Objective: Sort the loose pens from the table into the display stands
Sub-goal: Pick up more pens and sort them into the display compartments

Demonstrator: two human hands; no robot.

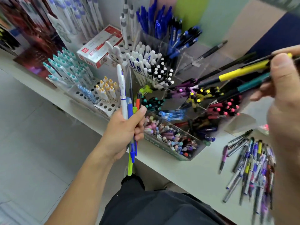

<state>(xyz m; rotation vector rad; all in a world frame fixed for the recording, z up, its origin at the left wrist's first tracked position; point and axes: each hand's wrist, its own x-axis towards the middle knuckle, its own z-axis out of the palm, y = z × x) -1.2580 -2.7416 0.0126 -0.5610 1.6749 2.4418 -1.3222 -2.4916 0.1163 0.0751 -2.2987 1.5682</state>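
While the loose pile of pens (pixel 250 168) lies fanned out near the tabletop's (pixel 186 172) front edge, off to the person's right, both hands are already loaded and hovering over the stands. Left hand (pixel 125 129) first: fingers curled tight round an upright bundle of pens (pixel 128 114), white and blue ones poking up, a lime-green one hanging out below the palm, long axes running close to vertical. It hangs just off the front edge, right beside the low clear tray of pastel pens (pixel 172 140).

Over to the right hand (pixel 282 82), big and blurred at the edge of view. It pinches a second sheaf (pixel 240 73), a yellow-gripped pen, a teal one, some dark ones, and these lie nearly flat, tips aimed leftward and slightly down toward the clear compartment stand (pixel 193 101). How many it holds, hard to say through the blur.

Now here's what matters. That sheaf's long axis points straight over the yellow-capped compartment (pixel 198 95) and the teal-capped compartment (pixel 151 102) beyond it, with the pink-capped pens (pixel 225 108) just below the hand. The right hand is clearly the nearer one to those colour-matched slots. My read: the coming move is a drop from the right, and the pen will have to swing from lying flat to standing tip-down before it slides in among its own kind. The left bundle looks like it waits its turn.
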